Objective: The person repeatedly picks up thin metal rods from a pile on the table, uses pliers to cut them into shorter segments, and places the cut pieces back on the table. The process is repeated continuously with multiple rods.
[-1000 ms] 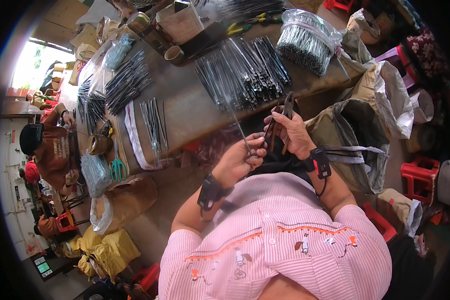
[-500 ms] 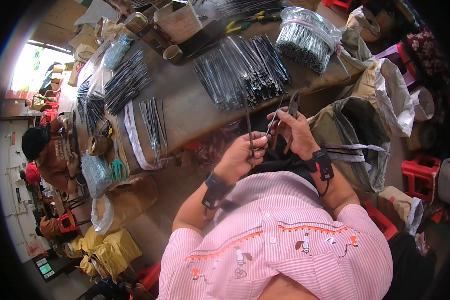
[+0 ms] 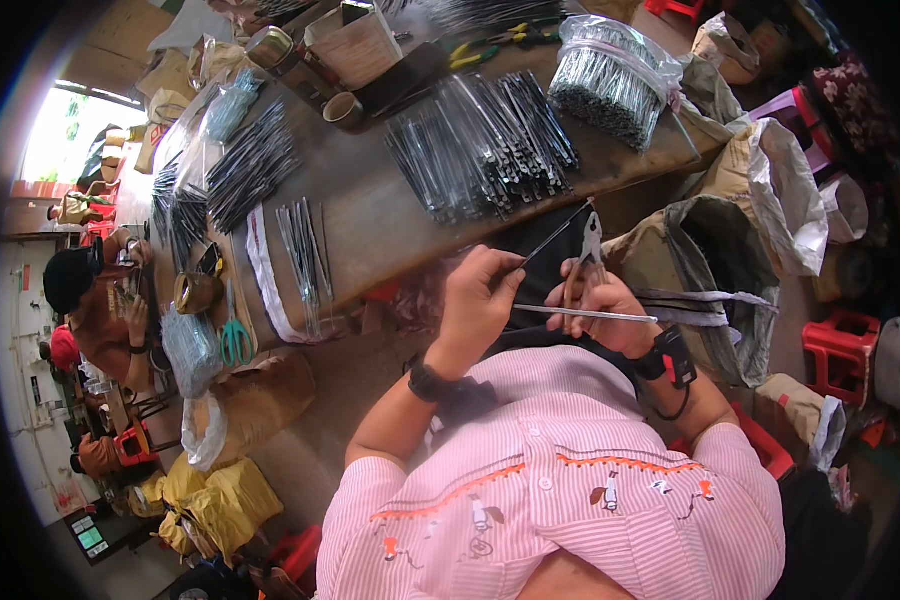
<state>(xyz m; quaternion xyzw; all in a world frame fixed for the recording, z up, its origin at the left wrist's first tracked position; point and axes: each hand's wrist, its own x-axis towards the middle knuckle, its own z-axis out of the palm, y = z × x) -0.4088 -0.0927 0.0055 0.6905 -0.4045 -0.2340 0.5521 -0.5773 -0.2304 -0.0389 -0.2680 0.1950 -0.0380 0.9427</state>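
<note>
Over my lap, my left hand (image 3: 477, 305) pinches a thin dark metal strip (image 3: 555, 240) that slants up to the right. A bright flat metal strip (image 3: 545, 308) runs sideways from the same hand, crossing in front of the right hand's fingers. My right hand (image 3: 618, 300) is closed around the brown handles of a pair of pliers (image 3: 590, 245), jaws pointing away from me. The thin strip's far end is close beside the jaws; I cannot tell whether they touch. On the table beyond lies a wide row of metal strips (image 3: 480, 145).
A bagged bundle of silvery strips (image 3: 615, 80) stands at the table's right. Farther left lie smaller strip piles (image 3: 305, 250), teal-handled scissors (image 3: 236, 342) and a cup (image 3: 343, 110). Open sacks (image 3: 695, 265) and a red stool (image 3: 842, 350) are at right. Another person (image 3: 110, 310) works at left.
My left hand has turned over, and its flat strip has swung from upright to sideways. My right hand has come lower, with the pliers now jaws-up beside the thin strip's tip.
</note>
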